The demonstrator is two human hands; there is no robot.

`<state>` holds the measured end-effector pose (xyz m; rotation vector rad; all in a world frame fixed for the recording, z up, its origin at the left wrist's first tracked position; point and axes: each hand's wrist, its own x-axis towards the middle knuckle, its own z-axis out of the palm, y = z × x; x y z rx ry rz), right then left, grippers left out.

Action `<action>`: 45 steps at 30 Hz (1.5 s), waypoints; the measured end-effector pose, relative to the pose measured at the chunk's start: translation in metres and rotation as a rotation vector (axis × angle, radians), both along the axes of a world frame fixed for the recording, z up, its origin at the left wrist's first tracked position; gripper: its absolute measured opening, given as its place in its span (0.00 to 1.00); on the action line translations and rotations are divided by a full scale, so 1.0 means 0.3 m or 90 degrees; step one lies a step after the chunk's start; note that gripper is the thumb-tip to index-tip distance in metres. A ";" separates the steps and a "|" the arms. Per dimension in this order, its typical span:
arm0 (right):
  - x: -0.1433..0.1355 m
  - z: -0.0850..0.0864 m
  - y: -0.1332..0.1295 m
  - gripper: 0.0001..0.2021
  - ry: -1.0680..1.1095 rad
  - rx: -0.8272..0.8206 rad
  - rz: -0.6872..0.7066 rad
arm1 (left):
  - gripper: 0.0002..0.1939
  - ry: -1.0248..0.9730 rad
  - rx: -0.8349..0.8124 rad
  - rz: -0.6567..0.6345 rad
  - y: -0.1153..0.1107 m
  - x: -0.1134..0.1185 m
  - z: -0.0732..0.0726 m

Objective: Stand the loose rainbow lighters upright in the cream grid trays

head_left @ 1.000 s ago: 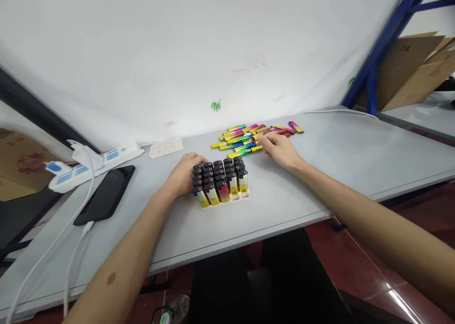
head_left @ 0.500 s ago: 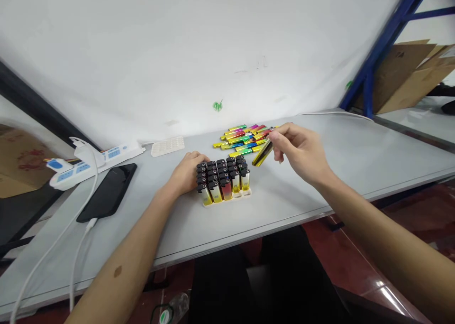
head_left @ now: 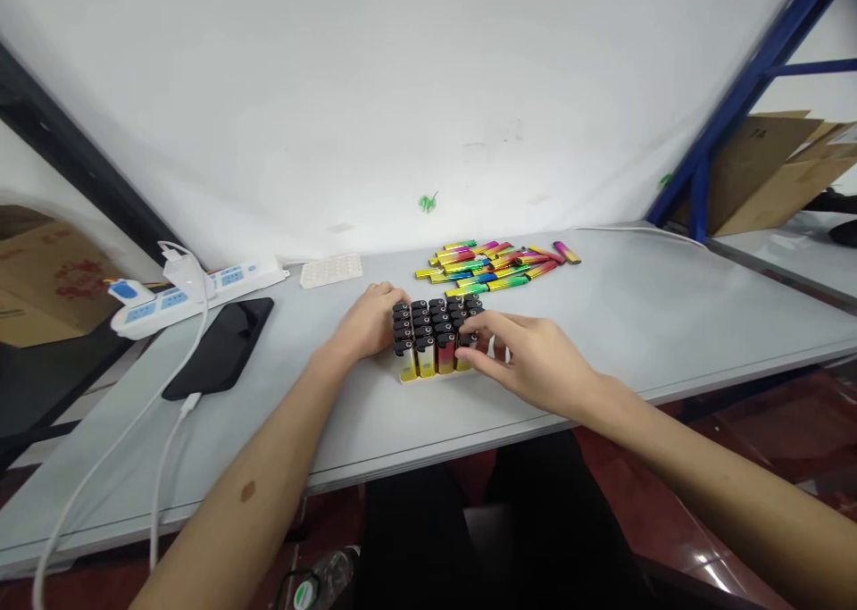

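Upright lighters with black tops, among them a red one (head_left: pixel 446 353), stand in rows in a pale tray (head_left: pixel 410 380). My left hand (head_left: pixel 370 321) rests against the left side of this block, fingers curled toward its back corner and partly hidden. At the front right corner, my right hand (head_left: pixel 539 360) pinches a lighter (head_left: pixel 463 361) between thumb and fingers. That lighter is upright in the front row, and my fingers cover much of it. Behind the tray lies a loose pile of shiny coloured lighters (head_left: pixel 492 272).
An empty pale tray (head_left: pixel 331 271) lies by the wall (head_left: pixel 335 128). To the left are a black phone (head_left: pixel 218 351) on a white cable and a power strip (head_left: pixel 201 299) with plugs. Cardboard boxes (head_left: pixel 763 172) stand beyond the blue frame (head_left: pixel 700 190) at right.
My right hand has moved left and down from near the pile to the tray's front right corner, bringing a lighter that was tilted upright. My left hand stays beside the tray. The view shifted slightly.
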<state>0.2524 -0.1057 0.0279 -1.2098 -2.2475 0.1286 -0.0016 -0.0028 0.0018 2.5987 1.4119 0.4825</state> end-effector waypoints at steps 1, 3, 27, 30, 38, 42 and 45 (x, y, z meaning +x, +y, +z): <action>0.001 0.000 0.002 0.13 -0.001 0.003 -0.003 | 0.15 -0.002 0.000 0.000 -0.001 0.000 0.001; 0.003 0.001 0.006 0.13 -0.003 0.006 -0.005 | 0.15 -0.003 -0.001 0.003 -0.004 0.001 0.003; 0.299 -0.165 0.433 0.15 -0.139 0.042 -0.169 | 0.15 0.030 -0.008 0.022 0.004 0.002 0.005; 0.314 -0.163 0.424 0.16 -0.141 0.037 -0.142 | 0.15 0.022 -0.011 0.020 0.004 0.000 0.007; 0.310 -0.131 0.399 0.14 0.170 -0.162 -0.140 | 0.17 0.006 -0.010 0.033 0.001 0.003 0.013; 0.297 -0.115 0.389 0.14 0.392 -0.234 -0.119 | 0.17 0.004 -0.013 0.036 0.002 0.001 0.008; 0.270 -0.108 0.374 0.09 0.521 -0.333 -0.074 | 0.17 -0.006 -0.011 0.032 0.002 -0.003 0.005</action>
